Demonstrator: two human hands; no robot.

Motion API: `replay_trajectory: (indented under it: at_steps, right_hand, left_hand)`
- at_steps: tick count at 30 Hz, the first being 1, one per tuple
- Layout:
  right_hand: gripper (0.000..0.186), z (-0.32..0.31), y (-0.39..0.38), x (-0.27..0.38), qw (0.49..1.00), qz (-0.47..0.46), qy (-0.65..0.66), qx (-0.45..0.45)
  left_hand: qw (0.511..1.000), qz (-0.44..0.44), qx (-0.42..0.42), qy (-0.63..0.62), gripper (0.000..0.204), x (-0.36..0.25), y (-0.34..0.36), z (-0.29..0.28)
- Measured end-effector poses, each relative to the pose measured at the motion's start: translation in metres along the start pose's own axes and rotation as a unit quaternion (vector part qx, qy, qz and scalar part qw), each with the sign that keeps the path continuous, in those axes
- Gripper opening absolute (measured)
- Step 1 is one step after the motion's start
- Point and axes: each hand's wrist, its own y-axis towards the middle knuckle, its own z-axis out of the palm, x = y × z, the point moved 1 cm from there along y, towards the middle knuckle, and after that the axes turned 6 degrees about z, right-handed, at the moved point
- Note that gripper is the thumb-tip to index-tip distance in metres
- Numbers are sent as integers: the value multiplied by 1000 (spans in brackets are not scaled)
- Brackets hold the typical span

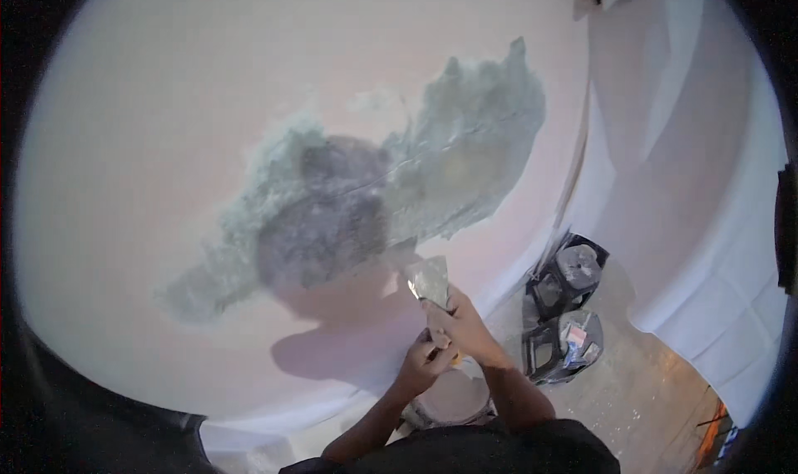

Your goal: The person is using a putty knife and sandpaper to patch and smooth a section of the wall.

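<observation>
My right hand (461, 329) is wrapped round a putty knife (430, 279). Its wide metal blade points up toward the wall and stands just below a large grey-green patch (465, 162) of bare plaster with a crack running across it. Close against the right hand, my left hand (422, 364) has its fingers closed; what they hold is hidden. A small orange-yellow bit shows between the hands. Below them is a round bucket (453, 395), partly covered by my forearms.
The pale pinkish-white wall (166, 100) fills most of the view. Two dark stools (573, 270) (586, 333) stand on the dusty floor at right, the nearer with small packages on it. White sheeting (706, 250) hangs at far right. Something orange (711, 432) lies at lower right.
</observation>
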Motion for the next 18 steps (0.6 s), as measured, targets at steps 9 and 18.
replay_trajectory:
  at_steps: [9, 18]
  right_hand:
    - [22, -86, -61, 6, 981, -55, -184, 3]
    - [41, -226, -125, -28, 966, 65, -211, 136]
  left_hand:
    - [975, -215, 34, -41, 28, -6, -8, 71]
    - [937, -326, -95, -77, 30, -55, -6, 185]
